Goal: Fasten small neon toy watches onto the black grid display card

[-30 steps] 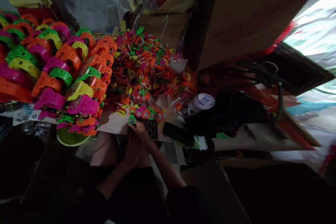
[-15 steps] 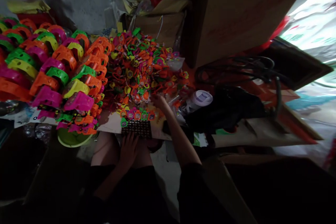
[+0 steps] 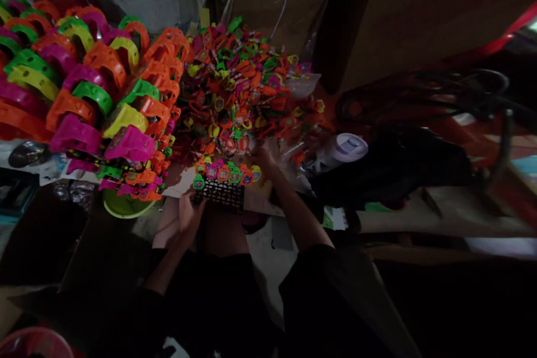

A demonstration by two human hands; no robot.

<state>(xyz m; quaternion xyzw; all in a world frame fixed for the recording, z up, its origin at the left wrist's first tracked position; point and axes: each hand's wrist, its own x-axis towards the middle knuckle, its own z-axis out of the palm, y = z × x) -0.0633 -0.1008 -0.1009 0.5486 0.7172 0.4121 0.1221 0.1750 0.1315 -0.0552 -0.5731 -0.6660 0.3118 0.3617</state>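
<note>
Head view: a black grid tray [image 3: 221,196] is seen at the near edge of the table [image 3: 180,185], with its long axis running left to right in front of the person. Only the far row of its cells is filled, as far as can be made out, by a line of small watch faces [image 3: 224,172]: green at the left end, then pink and orange, with yellow at the right.

Directly beyond the tray lies a loose heap of coloured pieces [image 3: 247,89]. The right hand [image 3: 263,155] is placed at the near fringe of that heap, just past the right end of the row, and is much the nearer hand to it. Its fingers are bent, but whether a piece is pinched cannot be told.

The left hand [image 3: 187,213] is set against the tray's near-left corner, fingers pointing toward it. In the dim light its grip cannot be told either.

To the left, stacked watch straps [image 3: 84,95] are piled above a green bowl [image 3: 121,210]. A white-lidded jar [image 3: 346,148] is seen to the right of the right hand.
</note>
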